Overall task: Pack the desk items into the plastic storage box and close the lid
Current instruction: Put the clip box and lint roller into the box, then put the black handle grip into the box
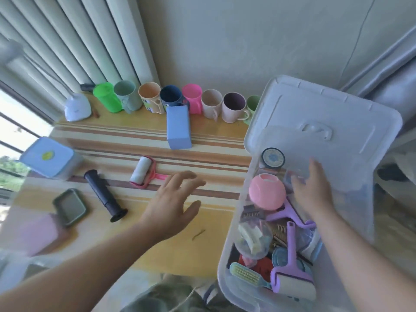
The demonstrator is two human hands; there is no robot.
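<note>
The clear plastic storage box (227,264) stands at the desk's right edge, holding a pink ball (266,191), purple lint rollers (290,275), a brush and several small items. Its translucent lid (319,122) leans open behind it. My right hand (313,190) is inside the box with fingers spread and nothing in it. My left hand (173,201) hovers open over the desk, fingertips just right of the pink lint roller (144,173). A black handle grip (104,194), a blue block (178,127) and a green tray (70,207) lie on the desk.
A row of coloured cups (171,97) lines the far edge by the wall. A white lamp base (76,108), a blue lidded container (50,157) and a pink block (38,233) sit at the left. Curtains and a window are at the left.
</note>
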